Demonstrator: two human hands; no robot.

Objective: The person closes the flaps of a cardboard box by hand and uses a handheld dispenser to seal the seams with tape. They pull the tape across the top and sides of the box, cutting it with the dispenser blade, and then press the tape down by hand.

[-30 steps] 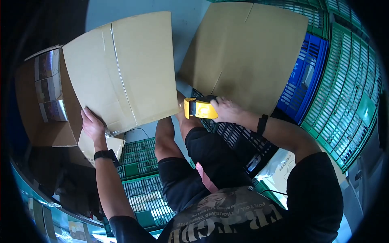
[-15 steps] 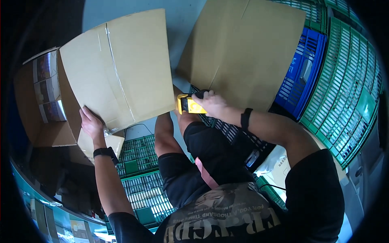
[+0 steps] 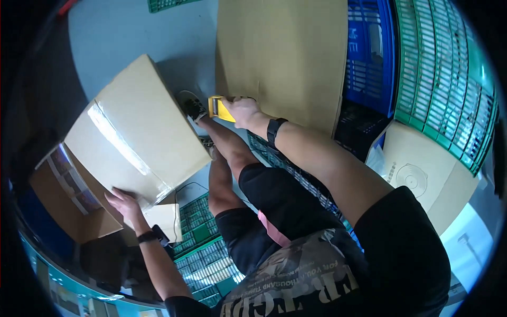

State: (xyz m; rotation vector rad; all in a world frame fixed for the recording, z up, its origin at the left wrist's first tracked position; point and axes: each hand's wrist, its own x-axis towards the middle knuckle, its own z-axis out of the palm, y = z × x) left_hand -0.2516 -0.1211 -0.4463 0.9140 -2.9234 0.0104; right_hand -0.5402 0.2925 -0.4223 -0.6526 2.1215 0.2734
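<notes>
A closed cardboard box [image 3: 140,124] stands tilted at the left, with a shiny strip of clear tape [image 3: 117,136] along its top seam. My left hand [image 3: 125,205] rests against the box's near lower edge, fingers stretched out and apart. In my right hand [image 3: 242,111] is a yellow tape dispenser [image 3: 222,109], gripped to the right of the box and apart from it. Its handle is mostly hidden by my fingers.
At the left is an open carton [image 3: 79,182] with small packages inside. A large cardboard sheet or box side [image 3: 282,58] stands ahead. Blue crates [image 3: 367,63] and green crates [image 3: 438,68] line the right. More green crates [image 3: 198,227] lie by my legs.
The taped box now sits lower in view and turned, with a wider tape strip showing on its seam. My right hand has moved left and forward with the dispenser. The view has shifted right.
</notes>
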